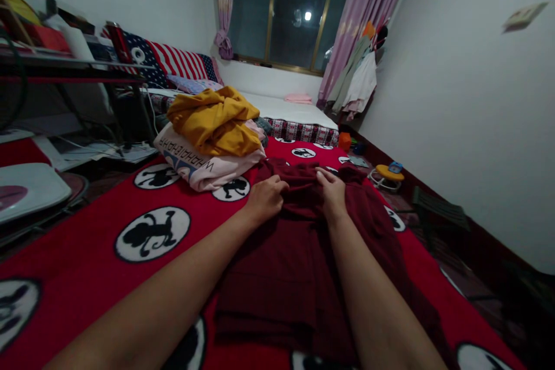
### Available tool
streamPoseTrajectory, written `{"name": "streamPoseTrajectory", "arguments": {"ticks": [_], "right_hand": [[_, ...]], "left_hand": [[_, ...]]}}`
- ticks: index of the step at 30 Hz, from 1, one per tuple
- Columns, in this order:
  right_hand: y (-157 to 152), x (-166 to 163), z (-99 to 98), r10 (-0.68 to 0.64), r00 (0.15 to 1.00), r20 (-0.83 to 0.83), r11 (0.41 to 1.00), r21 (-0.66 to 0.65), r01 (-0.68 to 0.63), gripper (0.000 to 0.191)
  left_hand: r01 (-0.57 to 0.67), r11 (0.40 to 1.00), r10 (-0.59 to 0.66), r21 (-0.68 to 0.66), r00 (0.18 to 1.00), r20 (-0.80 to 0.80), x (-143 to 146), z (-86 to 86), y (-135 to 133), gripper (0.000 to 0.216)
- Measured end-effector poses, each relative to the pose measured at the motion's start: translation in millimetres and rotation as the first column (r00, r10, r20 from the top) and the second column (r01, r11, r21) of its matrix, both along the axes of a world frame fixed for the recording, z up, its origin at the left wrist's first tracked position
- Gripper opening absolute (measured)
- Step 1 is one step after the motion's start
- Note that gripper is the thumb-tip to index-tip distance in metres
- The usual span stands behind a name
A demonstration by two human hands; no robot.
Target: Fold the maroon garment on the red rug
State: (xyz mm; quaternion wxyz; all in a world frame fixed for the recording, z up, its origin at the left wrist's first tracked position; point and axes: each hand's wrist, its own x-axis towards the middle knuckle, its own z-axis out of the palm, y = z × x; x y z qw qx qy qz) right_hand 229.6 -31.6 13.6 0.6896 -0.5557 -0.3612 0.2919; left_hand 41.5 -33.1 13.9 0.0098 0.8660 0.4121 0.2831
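A dark maroon garment (299, 266) lies spread on a red blanket (78, 243) printed with black-and-white monkey circles. My left hand (265, 198) is closed, pinching the garment's bunched far edge. My right hand (332, 191) grips the same edge a little to the right, fingers curled into the cloth. Both forearms reach forward over the garment. Just left of my hands sits a pile of clothes: a mustard yellow garment (214, 118) on top of a pale pink one with lettering (195, 165).
A bed with a white sheet (286, 110) stands under the dark window (281, 11). A cluttered shelf (65, 63) is at the left. Clothes hang by the pink curtain (355, 81) at the right. Toys and a small yellow stool (389, 173) lie on the floor.
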Motion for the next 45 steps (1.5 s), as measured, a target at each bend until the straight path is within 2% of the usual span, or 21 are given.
{"name": "streamPoseTrajectory", "arguments": {"ticks": [2,3,5,7,9,11,14,17,20,22,23,25,27,30,32,35,37,39,41,43,45], "right_hand": [[-1.9,4.0,11.8,-0.091,0.989,0.116,0.991,0.104,0.079,0.031],[-4.0,7.0,18.5,-0.137,0.968,0.208,0.987,0.112,0.115,0.033],[-10.5,14.1,31.3,-0.182,0.879,0.441,0.980,0.011,0.197,0.037],[-17.9,20.5,41.0,-0.126,0.750,0.650,0.939,-0.166,0.302,0.037],[-23.9,23.6,46.4,-0.041,0.641,0.767,0.863,-0.296,0.410,0.035],[-26.9,22.1,47.6,-0.002,0.571,0.821,0.815,-0.330,0.477,0.032],[-25.7,13.7,43.0,0.059,0.521,0.851,0.819,-0.340,0.463,0.029],[-21.3,7.0,31.0,0.093,0.499,0.862,0.837,-0.339,0.430,0.026],[-17.5,9.4,13.7,0.051,0.465,0.884,0.802,-0.314,0.509,0.041],[-15.8,15.0,2.9,0.079,0.492,0.867,0.782,-0.360,0.509,0.051],[-15.2,17.8,-1.3,0.102,0.517,0.850,0.786,-0.387,0.482,0.047],[-14.2,22.1,-5.8,0.087,0.551,0.830,0.830,-0.366,0.420,0.030],[-14.0,23.2,-5.0,-0.029,0.543,0.839,0.888,-0.228,0.400,0.021],[-14.4,19.1,3.8,-0.211,0.477,0.853,0.898,-0.024,0.439,0.025],[-14.2,12.7,11.1,-0.226,0.455,0.861,0.901,0.007,0.434,0.028],[-12.3,-1.1,14.6,-0.087,0.456,0.886,0.961,-0.046,0.274,0.041],[-10.6,-9.6,7.9,0.082,0.427,0.900,0.970,-0.171,0.174,0.052],[-9.3,-13.7,-4.2,0.281,0.397,0.874,0.921,-0.361,0.143,0.058],[-8.3,-12.3,-16.7,0.422,0.384,0.821,0.850,-0.506,0.147,0.060],[-7.4,-7.5,-25.6,0.456,0.386,0.802,0.826,-0.543,0.152,0.059],[-6.3,-2.6,-30.7,0.408,0.407,0.817,0.848,-0.504,0.162,0.058]], "left_hand": [[-0.004,1.000,0.003,0.027,0.998,0.067,-9.4,15.5,4.8,0.036],[-0.002,1.000,-0.001,0.028,0.997,0.079,-14.6,24.5,6.6,0.036],[0.037,0.999,-0.036,-0.017,0.999,0.033,-24.6,42.1,7.6,0.036],[0.106,0.985,-0.120,-0.138,0.988,-0.093,-32.6,55.7,5.4,0.036],[0.157,0.943,-0.226,-0.294,0.949,-0.219,-37.2,63.0,1.5,0.032],[0.144,0.908,-0.270,-0.394,0.919,-0.287,-37.0,63.9,-1.8,0.021],[0.066,0.937,-0.168,-0.342,0.946,-0.278,-27.5,54.3,-2.4,0.017],[0.034,0.982,-0.058,-0.188,0.991,-0.120,-12.4,31.6,2.7,0.023],[0.086,0.990,-0.092,-0.108,0.994,-0.054,-3.1,1.3,10.9,0.033],[0.131,0.982,-0.146,-0.138,0.983,-0.109,-2.6,-15.3,15.8,0.044],[0.142,0.975,-0.166,-0.171,0.976,-0.140,-3.6,-20.8,17.5,0.047],[0.127,0.965,-0.169,-0.230,0.970,-0.175,-6.0,-25.5,18.9,0.053],[0.089,0.961,-0.141,-0.262,0.972,-0.187,-7.2,-24.2,17.5,0.064],[0.069,0.956,-0.127,-0.286,0.974,-0.190,-5.0,-20.8,12.3,0.079],[0.072,0.953,-0.136,-0.296,0.970,-0.203,-1.8,-21.8,8.5,0.081],[0.043,0.956,-0.113,-0.290,0.967,-0.227,2.4,-27.1,5.5,0.080],[0.030,0.959,-0.097,-0.282,0.969,-0.229,3.2,-30.8,6.5,0.077],[0.029,0.959,-0.094,-0.281,0.971,-0.220,2.6,-33.3,9.7,0.069],[0.034,0.957,-0.098,-0.288,0.973,-0.209,1.2,-34.8,13.8,0.062],[0.033,0.955,-0.097,-0.294,0.974,-0.204,0.2,-35.9,17.0,0.058],[0.027,0.957,-0.089,-0.289,0.975,-0.204,0.3,-37.1,18.4,0.058]]}}
